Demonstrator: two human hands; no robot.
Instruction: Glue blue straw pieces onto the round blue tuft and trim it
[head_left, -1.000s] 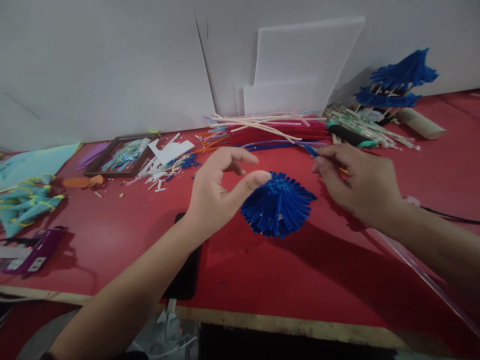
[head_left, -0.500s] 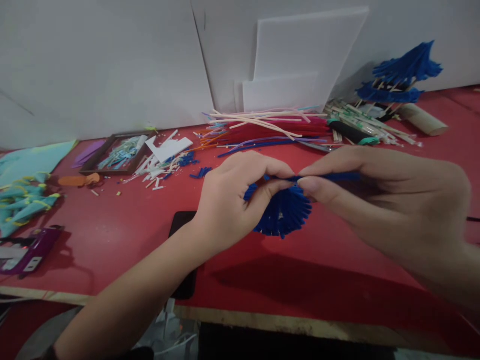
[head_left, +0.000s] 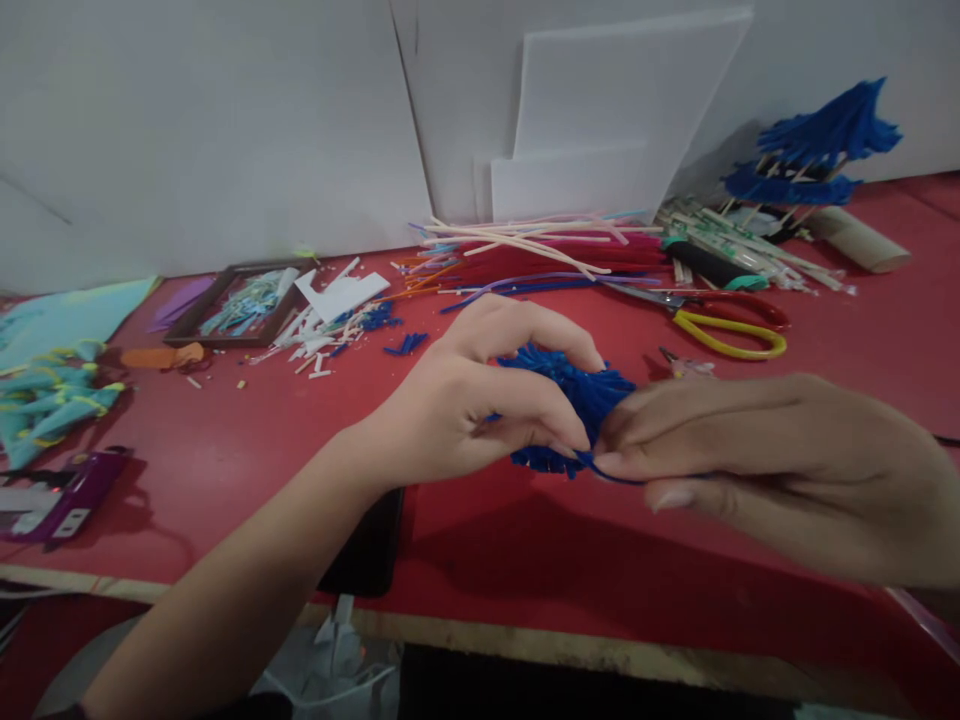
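Moved since earlier: both hands have dropped lower; the right hand has shifted from level with the blue tassel to its lower edge, uncovering the scissors.
Head view, left hand: fingers and thumb curled over the blue tassel, gripping it just above the red table.
Head view, right hand: thumb and forefinger pinched on a thin blue strand that touches the tassel's underside.
Head view, surroundings: a pile of straws lies near the wall behind the hands; a black phone sits under the left wrist; finished tassels stand far right.
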